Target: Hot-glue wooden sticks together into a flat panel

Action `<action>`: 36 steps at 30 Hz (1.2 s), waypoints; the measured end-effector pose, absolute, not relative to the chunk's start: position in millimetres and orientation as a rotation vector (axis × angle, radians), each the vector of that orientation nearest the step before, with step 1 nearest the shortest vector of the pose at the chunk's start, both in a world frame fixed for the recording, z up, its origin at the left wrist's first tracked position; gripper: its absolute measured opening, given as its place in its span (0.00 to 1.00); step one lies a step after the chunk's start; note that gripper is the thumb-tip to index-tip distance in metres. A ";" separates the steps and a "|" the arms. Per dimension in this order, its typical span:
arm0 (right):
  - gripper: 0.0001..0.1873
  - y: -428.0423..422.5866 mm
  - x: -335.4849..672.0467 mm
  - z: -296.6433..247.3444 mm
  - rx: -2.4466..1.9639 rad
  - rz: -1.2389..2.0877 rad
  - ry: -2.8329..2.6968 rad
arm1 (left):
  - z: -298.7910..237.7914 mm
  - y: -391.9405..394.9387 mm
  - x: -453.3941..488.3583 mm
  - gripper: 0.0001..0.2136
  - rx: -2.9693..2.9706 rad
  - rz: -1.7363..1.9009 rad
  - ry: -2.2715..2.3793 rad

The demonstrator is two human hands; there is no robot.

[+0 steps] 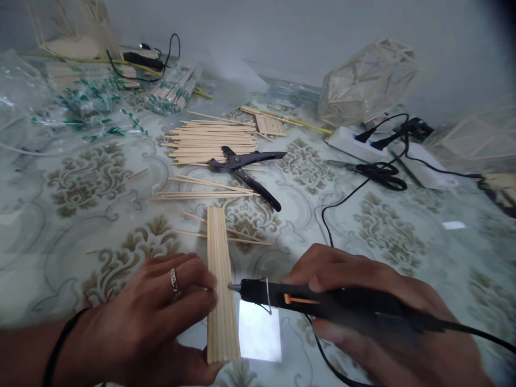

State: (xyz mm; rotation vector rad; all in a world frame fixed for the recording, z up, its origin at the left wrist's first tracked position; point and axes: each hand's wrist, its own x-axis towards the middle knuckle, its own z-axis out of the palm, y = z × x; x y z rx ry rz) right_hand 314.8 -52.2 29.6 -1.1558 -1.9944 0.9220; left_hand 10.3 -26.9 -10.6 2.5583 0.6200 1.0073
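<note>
My left hand [157, 317] is closed around the near end of a flat panel of glued wooden sticks [219, 252], fingers on top and thumb below its near edge. My right hand [374, 317] grips a black glue gun [322, 302] with an orange trigger. The gun's metal nozzle touches the panel's right edge. The panel lies lengthwise, pointing away from me, on the patterned tabletop.
Black cutting pliers [245, 167] lie beside a pile of loose sticks [213, 141]. A white power strip [355, 145] with black cords, scissors [381, 174], stick-frame lanterns [365, 83] and plastic-wrapped stick packs [173, 88] sit farther back. A bright reflection shows under the gun.
</note>
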 end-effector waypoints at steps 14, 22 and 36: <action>0.12 -53.1 316.5 29.6 -1.057 1.018 -1.951 | -11.5 -28.1 10.3 0.13 2.522 1.024 0.613; 0.11 -55.7 316.9 28.5 -1.052 1.045 -1.935 | -7.9 -29.3 10.6 0.13 2.561 1.018 0.647; 0.13 -50.9 316.6 29.9 -0.967 1.041 -1.930 | -6.7 -29.4 9.5 0.14 2.608 1.010 0.684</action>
